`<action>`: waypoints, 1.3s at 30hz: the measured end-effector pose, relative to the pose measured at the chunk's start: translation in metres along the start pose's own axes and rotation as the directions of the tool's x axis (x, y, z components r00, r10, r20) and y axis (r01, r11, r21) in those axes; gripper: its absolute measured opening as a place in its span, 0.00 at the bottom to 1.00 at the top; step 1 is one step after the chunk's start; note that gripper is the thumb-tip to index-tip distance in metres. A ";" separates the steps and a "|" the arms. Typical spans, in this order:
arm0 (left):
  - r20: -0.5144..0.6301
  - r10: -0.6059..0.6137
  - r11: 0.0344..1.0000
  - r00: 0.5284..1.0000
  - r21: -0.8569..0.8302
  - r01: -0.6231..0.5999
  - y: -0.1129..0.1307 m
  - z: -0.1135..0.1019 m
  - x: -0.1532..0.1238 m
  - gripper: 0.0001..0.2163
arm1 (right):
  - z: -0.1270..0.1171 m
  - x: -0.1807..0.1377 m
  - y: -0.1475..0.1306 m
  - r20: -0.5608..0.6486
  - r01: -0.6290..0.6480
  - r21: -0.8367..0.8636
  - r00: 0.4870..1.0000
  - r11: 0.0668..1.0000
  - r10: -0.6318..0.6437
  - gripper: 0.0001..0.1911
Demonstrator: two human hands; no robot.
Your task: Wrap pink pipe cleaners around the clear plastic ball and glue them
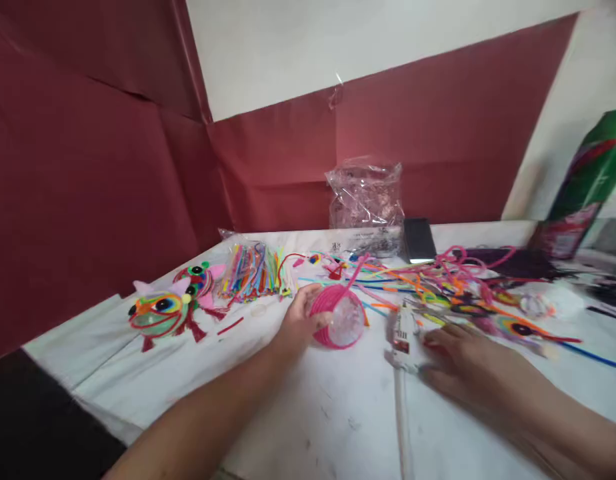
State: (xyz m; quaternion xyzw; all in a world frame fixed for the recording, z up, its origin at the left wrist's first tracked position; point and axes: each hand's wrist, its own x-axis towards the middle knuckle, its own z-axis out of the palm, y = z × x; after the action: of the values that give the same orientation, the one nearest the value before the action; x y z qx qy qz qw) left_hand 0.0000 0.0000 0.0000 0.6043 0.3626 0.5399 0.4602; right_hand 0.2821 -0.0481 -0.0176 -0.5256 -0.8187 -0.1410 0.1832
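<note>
In my left hand (308, 313) is a clear round plastic cup wound with pink pipe cleaner (338, 317). My fingers and thumb close around its left side, and a loose pink end sticks up from its top. Right of the cup, a white object with a printed label (402, 337) lies on the table, blurred; its kind is hard to make out. My right hand (453, 353) is low over the table just beside it, at the edge of a heap of pipe cleaners (458, 280). Motion smears its fingers, so I cannot see whether they hold anything.
Decorated animal figures (161, 310) stand at the left, with a bag of pipe cleaners (255, 270) behind them. Farther back are a clear plastic bag (367, 197) and a black box-like object (419, 240). A tall green container (583, 187) stands far right.
</note>
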 end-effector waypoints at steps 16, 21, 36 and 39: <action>0.291 0.355 0.770 0.888 0.448 -0.455 0.003 0.025 -0.020 0.32 | -0.014 0.007 -0.059 -0.418 0.249 0.286 0.902 0.925 -0.113 0.09; 0.327 0.361 0.768 0.873 0.427 -0.477 0.005 0.028 -0.021 0.32 | -0.011 0.005 -0.061 -0.316 0.131 0.465 0.948 0.875 0.027 0.09; 0.295 0.210 0.823 0.932 0.462 -0.332 0.020 0.035 -0.025 0.30 | -0.011 0.004 -0.066 -0.275 0.057 0.526 0.956 0.849 0.106 0.06; 0.317 0.210 0.847 0.925 0.413 -0.334 0.021 0.035 -0.026 0.28 | -0.013 0.003 -0.066 -0.256 0.023 0.533 0.957 0.846 0.135 0.03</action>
State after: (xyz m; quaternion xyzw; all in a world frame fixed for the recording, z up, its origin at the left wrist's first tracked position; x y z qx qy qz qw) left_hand 0.0289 -0.0372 0.0121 0.8069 0.3264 0.4146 0.2656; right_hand 0.2231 -0.0778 -0.0074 -0.4526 -0.7749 0.0219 0.4407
